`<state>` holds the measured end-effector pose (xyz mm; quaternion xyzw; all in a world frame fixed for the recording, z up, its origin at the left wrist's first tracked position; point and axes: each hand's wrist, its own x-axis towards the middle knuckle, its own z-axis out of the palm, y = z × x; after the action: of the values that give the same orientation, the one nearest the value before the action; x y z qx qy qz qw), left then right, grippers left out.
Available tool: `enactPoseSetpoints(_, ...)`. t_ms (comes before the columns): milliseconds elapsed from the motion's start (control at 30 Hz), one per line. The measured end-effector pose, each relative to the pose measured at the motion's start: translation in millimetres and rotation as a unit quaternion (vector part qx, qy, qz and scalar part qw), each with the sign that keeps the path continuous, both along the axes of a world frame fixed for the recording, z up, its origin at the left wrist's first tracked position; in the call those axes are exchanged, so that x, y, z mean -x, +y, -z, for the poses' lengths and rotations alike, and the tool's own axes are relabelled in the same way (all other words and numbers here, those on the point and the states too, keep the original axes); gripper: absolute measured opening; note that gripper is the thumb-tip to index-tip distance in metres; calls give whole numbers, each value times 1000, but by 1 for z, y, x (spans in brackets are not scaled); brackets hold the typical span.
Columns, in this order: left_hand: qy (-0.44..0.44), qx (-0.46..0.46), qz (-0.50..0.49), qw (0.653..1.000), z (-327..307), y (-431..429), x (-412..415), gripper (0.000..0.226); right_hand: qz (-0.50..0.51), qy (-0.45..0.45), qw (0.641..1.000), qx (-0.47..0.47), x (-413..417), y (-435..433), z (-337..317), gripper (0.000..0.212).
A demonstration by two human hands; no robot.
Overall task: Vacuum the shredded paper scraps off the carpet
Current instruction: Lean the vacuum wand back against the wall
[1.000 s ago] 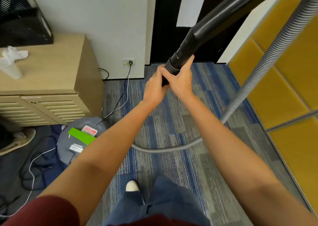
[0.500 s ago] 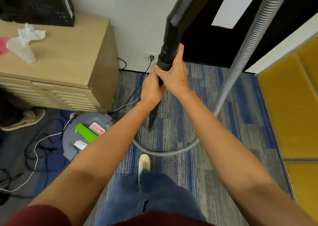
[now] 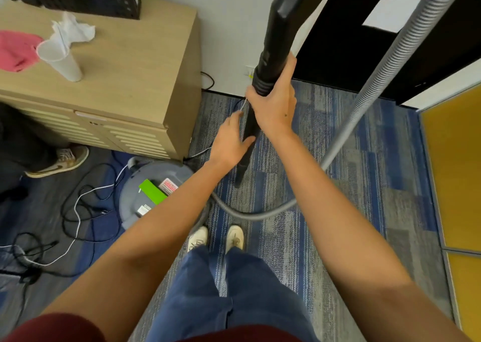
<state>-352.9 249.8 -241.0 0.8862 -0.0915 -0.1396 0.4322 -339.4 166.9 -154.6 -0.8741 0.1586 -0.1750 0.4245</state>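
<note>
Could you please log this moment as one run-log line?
right hand: grips vacuum wand | left hand: touches crevice nozzle | hose: loops onto carpet

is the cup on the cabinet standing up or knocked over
Upright: the white cup stands on its narrow base on the cabinet top, open rim up. Cannot tell whether it is empty.

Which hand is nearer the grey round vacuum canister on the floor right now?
Left. The left hand holds the narrow black nozzle just right of the grey round vacuum canister; the right hand grips the black wand higher up, farther away.
</note>
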Motion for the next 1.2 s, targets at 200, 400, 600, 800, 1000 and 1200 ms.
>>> enactPoseSetpoints(200, 145, -376, 210, 891, 105, 87, 49, 40, -11, -58, 997, -53, -11, 40, 28, 71)
enactPoseSetpoints(400, 137, -513, 357, 768, 183, 131, 102, 46, -12, -58, 997, -50, -24, 65, 82, 65)
enactPoseSetpoints(600, 125, -531, 433, 717, 252, 143, 116, 53, -24, -107, 994, -14, -33, 81, 147, 60)
enactPoseSetpoints(800, 126, -545, 425, 712, 306, 148, 130, 51, -28, -105, 993, -35, -30, 90, 195, 51)
enactPoseSetpoints(1000, 94, -523, 412, 741, 337, 151, 143, 50, -53, -151, 987, 2, -26, 101, 214, 48)
enactPoseSetpoints(1200, 121, -501, 429, 742, 352, 161, 146, 52, -70, -163, 984, 14, -20, 106, 220, 49)
